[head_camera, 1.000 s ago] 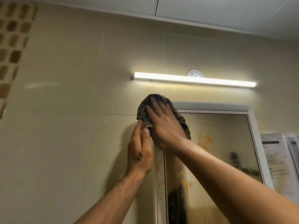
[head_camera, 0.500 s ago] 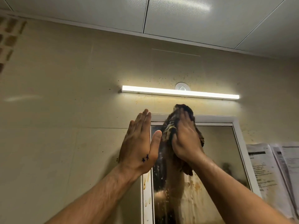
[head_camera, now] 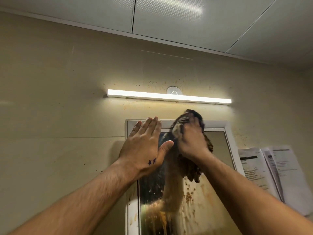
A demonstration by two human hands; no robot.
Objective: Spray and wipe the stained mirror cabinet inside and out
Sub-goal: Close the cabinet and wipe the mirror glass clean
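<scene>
The mirror cabinet point(head_camera: 218, 123) hangs on the wall with a white frame and a glass front smeared with brown and orange stains. My right hand point(head_camera: 191, 139) presses a dark checked cloth point(head_camera: 194, 173) against the top of the mirror and its upper frame; the cloth bunches above my fingers and hangs below my wrist. My left hand point(head_camera: 144, 143) lies flat with straight fingers on the cabinet's upper left corner, thumb spread toward the cloth. No spray bottle is in view.
A lit white light bar point(head_camera: 169, 96) is mounted on the wall just above the cabinet, with brown specks around it. Printed paper sheets point(head_camera: 269, 168) hang on the wall to the right of the cabinet. The ceiling is close overhead.
My right hand has carried the cloth rightward along the top of the mirror. My left hand went from edge-on beside the frame to flat on the upper left corner. The view tilted up.
</scene>
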